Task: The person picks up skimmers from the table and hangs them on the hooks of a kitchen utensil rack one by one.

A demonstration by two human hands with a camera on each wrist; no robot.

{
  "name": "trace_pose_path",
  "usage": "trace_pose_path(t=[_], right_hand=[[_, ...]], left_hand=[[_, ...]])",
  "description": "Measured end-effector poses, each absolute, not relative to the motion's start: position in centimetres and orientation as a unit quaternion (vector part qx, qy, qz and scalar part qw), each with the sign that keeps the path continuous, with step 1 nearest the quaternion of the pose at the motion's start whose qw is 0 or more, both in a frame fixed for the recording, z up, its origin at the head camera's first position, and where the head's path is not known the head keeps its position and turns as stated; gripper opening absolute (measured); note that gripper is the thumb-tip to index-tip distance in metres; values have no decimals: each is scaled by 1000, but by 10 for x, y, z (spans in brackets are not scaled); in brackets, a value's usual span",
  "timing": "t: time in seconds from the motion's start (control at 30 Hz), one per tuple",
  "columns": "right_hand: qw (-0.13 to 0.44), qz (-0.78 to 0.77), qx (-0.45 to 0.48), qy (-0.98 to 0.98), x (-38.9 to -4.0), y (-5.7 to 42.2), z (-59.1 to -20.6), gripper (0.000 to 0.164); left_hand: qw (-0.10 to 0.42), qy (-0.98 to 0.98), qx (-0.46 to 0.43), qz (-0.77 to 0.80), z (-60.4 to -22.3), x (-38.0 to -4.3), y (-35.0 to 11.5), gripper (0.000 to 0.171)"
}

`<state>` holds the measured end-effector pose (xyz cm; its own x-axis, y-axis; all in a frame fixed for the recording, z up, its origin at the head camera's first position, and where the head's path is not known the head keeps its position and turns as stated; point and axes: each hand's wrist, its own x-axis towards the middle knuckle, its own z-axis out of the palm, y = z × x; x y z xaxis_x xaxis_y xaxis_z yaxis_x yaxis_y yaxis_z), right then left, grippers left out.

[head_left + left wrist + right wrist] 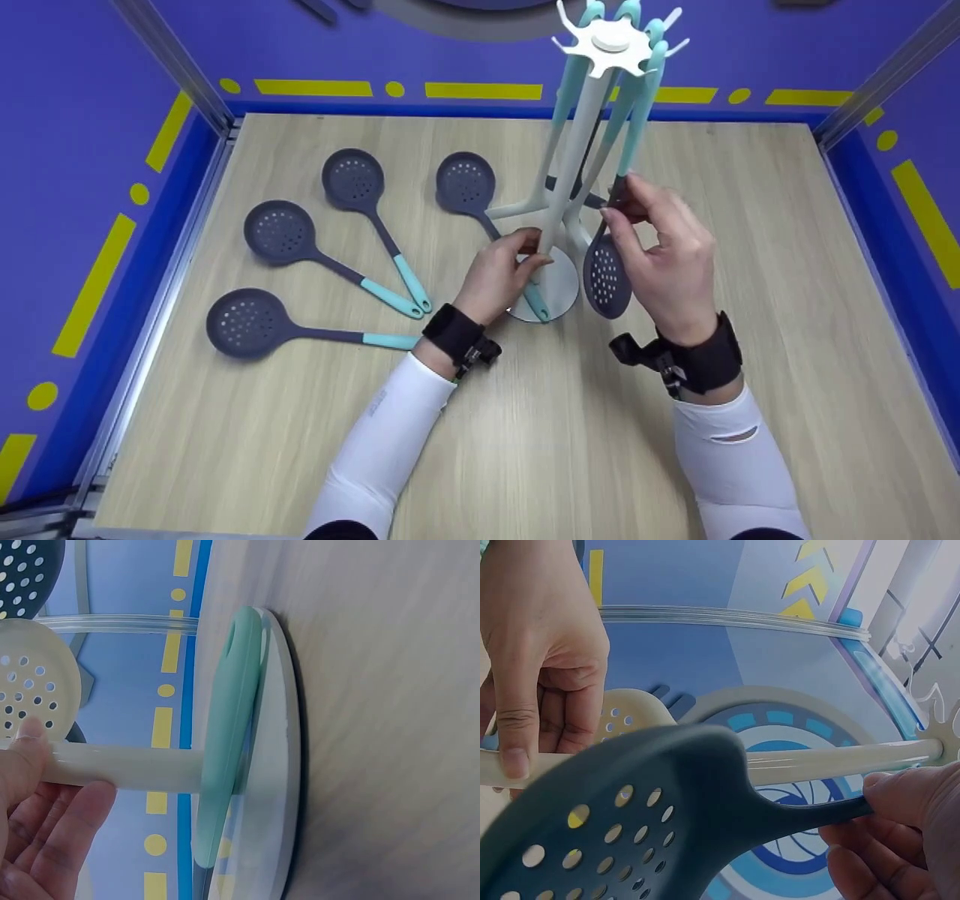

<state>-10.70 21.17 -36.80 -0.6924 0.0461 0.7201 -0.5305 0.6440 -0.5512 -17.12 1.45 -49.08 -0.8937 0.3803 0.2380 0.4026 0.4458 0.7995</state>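
Observation:
A white utensil stand (584, 142) has a hooked top (611, 41) and a round base (564, 281). My left hand (491, 276) grips its pole low down, thumb and fingers on opposite sides in the left wrist view. My right hand (671, 251) pinches the dark neck of a slotted skimmer (607, 281), whose turquoise handle (640, 112) reaches up to a hook on the right side. Several other turquoise-handled utensils hang there, some with cream heads. Another dark skimmer (465, 182) lies behind my left hand, its handle end (229, 739) over the base.
Three more dark skimmers lie on the left of the wooden table: one at the back (352, 178), one in the middle (279, 231) and one nearer (246, 322). Blue panels (480, 45) with yellow marks stand around the table's back and sides.

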Motion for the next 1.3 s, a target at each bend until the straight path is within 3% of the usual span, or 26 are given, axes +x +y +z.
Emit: trace_pose_path(t=[0.97,1.3], right_hand=[[348,400,145,-836,-108,212,-368,39],[348,399,136,-837,-107,212,-368,38]], left_hand=[[-15,-857,-268,-439,-488,-175,10,29],[1,-856,-276,-438,-491,-175,11,26]])
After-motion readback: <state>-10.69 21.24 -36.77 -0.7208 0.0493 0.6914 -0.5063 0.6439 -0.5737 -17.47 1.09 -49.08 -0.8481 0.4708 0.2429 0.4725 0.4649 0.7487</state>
